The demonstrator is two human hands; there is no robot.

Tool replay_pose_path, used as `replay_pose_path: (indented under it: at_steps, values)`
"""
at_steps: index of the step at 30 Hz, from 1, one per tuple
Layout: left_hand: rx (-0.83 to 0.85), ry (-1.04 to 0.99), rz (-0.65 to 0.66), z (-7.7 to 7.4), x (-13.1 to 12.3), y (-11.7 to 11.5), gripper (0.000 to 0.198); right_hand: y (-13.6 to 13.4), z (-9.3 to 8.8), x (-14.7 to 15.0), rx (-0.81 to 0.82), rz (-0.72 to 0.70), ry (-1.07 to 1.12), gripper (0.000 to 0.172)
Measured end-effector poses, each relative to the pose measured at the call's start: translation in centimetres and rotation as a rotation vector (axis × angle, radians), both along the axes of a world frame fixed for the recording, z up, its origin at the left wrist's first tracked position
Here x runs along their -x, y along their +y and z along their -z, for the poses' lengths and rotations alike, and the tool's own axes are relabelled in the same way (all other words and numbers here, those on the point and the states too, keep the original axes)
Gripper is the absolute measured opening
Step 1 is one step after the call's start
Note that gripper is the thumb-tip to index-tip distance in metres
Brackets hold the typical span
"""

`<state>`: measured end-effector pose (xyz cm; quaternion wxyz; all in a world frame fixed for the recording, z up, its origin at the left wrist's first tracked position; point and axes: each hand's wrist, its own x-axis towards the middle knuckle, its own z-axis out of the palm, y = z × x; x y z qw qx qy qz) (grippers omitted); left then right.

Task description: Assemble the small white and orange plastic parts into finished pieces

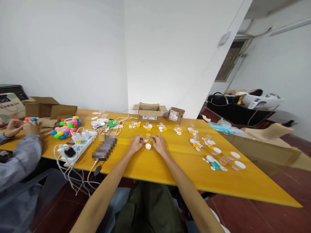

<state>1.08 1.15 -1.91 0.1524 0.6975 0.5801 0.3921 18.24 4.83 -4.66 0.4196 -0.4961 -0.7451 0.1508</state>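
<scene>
My left hand (136, 144) rests on the yellow table, its fingers closed around something too small to make out, beside some small white pieces (145, 140). Opposite it, my right hand (158, 144) is also closed at the fingertips, and what it pinches is too tiny to name. Between the two hands sits a round white lid-like part (148, 147) with an orange edge. Just behind that stands a small clear plastic cup (148, 137).
Sets of white and orange parts (179, 131) run along the table's back and right, with a teal ring (215, 166). Behind stands an open carton (149, 111). Left lie a phone (105, 148) and a cabled power strip (85, 144). A co-worker's hands (31, 127) handle coloured balls.
</scene>
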Motion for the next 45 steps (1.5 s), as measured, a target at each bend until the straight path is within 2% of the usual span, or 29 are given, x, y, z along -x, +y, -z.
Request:
replay_pose_path:
  at_steps: [8, 14, 20, 28, 32, 37, 41, 45]
  values:
    - [0.019, -0.318, 0.062, -0.1, 0.0, 0.1, 0.005, -1.1, -0.4, -0.5, -0.029, -0.010, 0.028, 0.018]
    - [-0.031, -0.488, 0.081, -0.1, 0.3, 0.0, 0.008, -1.8, -1.2, -0.5, -0.001, -0.064, 0.179, 0.018]
    - [-0.036, -0.468, 0.146, -0.2, 0.1, -0.3, 0.017, -2.2, -1.7, 0.0, 0.084, -0.220, 0.349, 0.021]
    - [-0.029, -0.460, 0.205, -0.2, -0.2, -0.6, 0.019, -2.9, -2.2, 0.9, 0.121, -0.305, 0.444, 0.023]
    - [-0.002, -0.515, 0.202, -0.1, -0.4, -0.6, 0.014, -3.3, -2.4, 1.3, 0.124, -0.313, 0.466, 0.024]
    - [0.029, -0.544, 0.242, -0.1, -0.4, -0.6, 0.017, -3.3, -2.3, 1.5, 0.149, -0.308, 0.531, 0.022]
    - [0.034, -0.588, 0.284, -0.2, -0.5, -0.7, 0.022, -3.2, -2.2, 1.6, 0.162, -0.295, 0.595, 0.022]
    - [0.045, -0.601, 0.328, -0.1, -0.5, -0.8, 0.036, -3.0, -2.0, 1.7, 0.142, -0.286, 0.650, 0.022]
